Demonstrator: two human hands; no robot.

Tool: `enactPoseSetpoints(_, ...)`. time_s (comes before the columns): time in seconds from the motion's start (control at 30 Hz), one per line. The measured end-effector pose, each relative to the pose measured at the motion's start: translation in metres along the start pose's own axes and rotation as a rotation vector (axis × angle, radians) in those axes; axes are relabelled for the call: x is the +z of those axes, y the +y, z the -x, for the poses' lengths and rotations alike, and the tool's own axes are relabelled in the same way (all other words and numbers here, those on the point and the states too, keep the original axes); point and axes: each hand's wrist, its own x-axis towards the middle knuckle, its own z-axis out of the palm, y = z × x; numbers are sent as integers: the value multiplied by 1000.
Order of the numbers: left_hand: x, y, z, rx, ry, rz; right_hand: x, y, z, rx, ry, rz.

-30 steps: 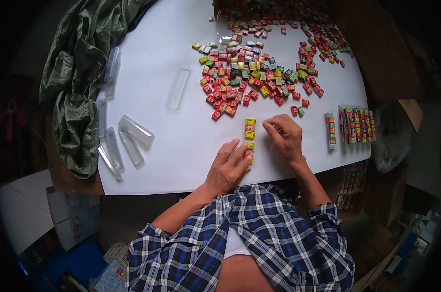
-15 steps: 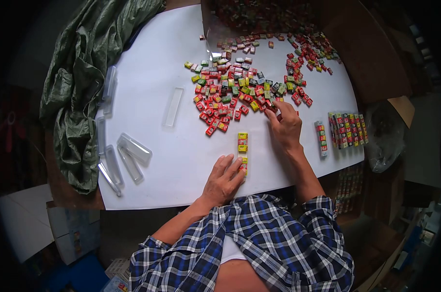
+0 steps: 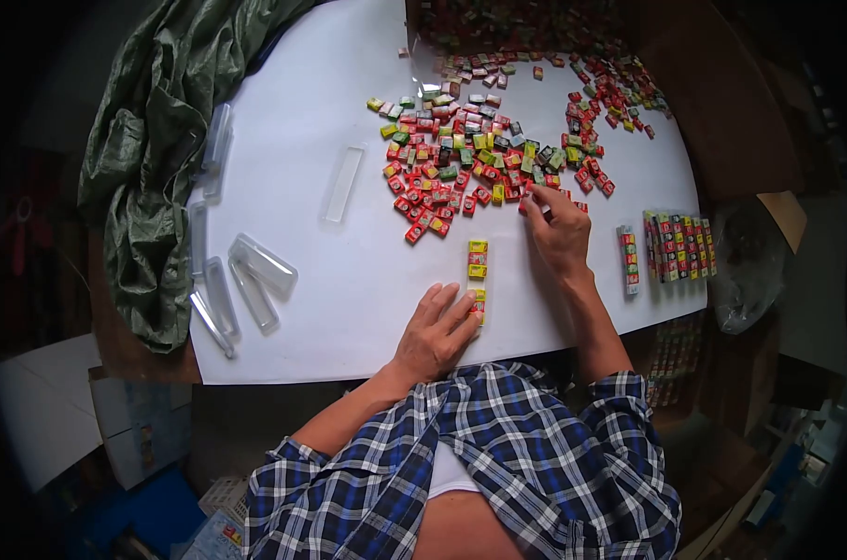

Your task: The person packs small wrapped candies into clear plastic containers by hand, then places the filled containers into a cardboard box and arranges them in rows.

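Note:
A short row of tiny printed boxes (image 3: 478,259), yellow and red, lies in a narrow clear case in front of me, with a gap partway along the row. My left hand (image 3: 435,331) is palm down at the near end, its fingers stretched out and their tips touching the row's left side. At the lower right edge of a loose pile of tiny boxes (image 3: 451,154), my right hand (image 3: 562,233) has thumb and forefinger closed in a pinch. A small red box (image 3: 526,198) shows at those fingertips, partly hidden.
An empty clear case (image 3: 344,185) lies left of the pile; several more clear plastic pieces (image 3: 255,289) lie at the table's left. Filled cases (image 3: 680,247) stand in a block at right, beside a single filled case (image 3: 628,259). Green cloth (image 3: 143,187) drapes over the left edge.
The whole view has shifted slightly, table items moving right and up. My right hand's fingertips have drawn a little toward me from the pile, while my left hand stays at the row.

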Motion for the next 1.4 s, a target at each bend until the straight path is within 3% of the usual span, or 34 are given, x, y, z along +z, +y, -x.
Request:
enactPoseSetpoints(0.2,-4,1,-2,-7,-4,-1,13,5,-13,-84,7,121)
enactPoseSetpoints(0.33,-2,0,-1,0,8,4,9,7,-12,81,53,-90)
enactPoseSetpoints(0.47,-2,-1,-1,-1,10,-2,-18,-26,26,273,-193,-241)
enactPoseSetpoints(0.53,-1,-1,-1,-9,12,-4,-19,-36,48,340,-418,-508)
enactPoseSetpoints(0.67,1,-1,1,-1,28,-24,-7,-45,74,385,-490,-559)
enactPoseSetpoints(0.8,0,0,0,4,41,-28,0,-53,73,419,-453,-421)
enactPoseSetpoints(0.97,-3,-2,0,43,51,35,1,-48,75,409,-389,-478)
enactPoseSetpoints(1.07,-4,-4,3,90,53,92,-10,-50,69,706,-376,-515)
enactPoseSetpoints(1.1,-4,-5,3,118,54,121,-10,-53,70,704,-371,-515)
enactPoseSetpoints(1.2,-6,-6,3,175,17,192,-7,-72,80,53,-223,61)
enactPoseSetpoints(1.4,-4,-5,2,219,-30,277,-12,-78,82,-88,-191,171)
